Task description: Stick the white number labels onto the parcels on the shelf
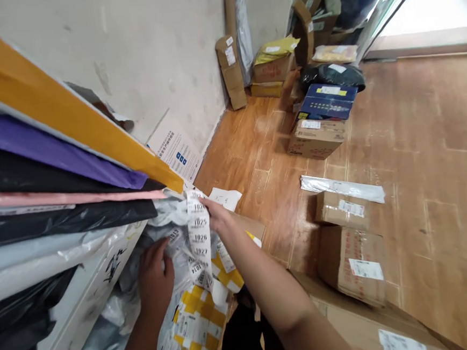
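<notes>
A long white strip of number labels (200,237), printed 1024, 1025, 1026 and 1027, hangs from my right hand (219,217). The fingers of that hand are closed on the strip's upper part, and the fingertips are partly behind it. My left hand (157,270) lies on a grey plastic parcel (179,260) in the shelf bay, thumb apart from the bent fingers. Near its fingertips is a label (174,234) reading 1013. Another label (195,268) reading 1014 shows beside the strip. Below lies a yellow-and-white taped parcel (200,320).
Flat mailers, including an orange one (69,96) and a purple one (53,146), fill the shelf (92,278) on the left. Cardboard boxes (351,263) stand on the wooden floor at right, near a silver parcel (343,188). A blue box (327,103) sits further back.
</notes>
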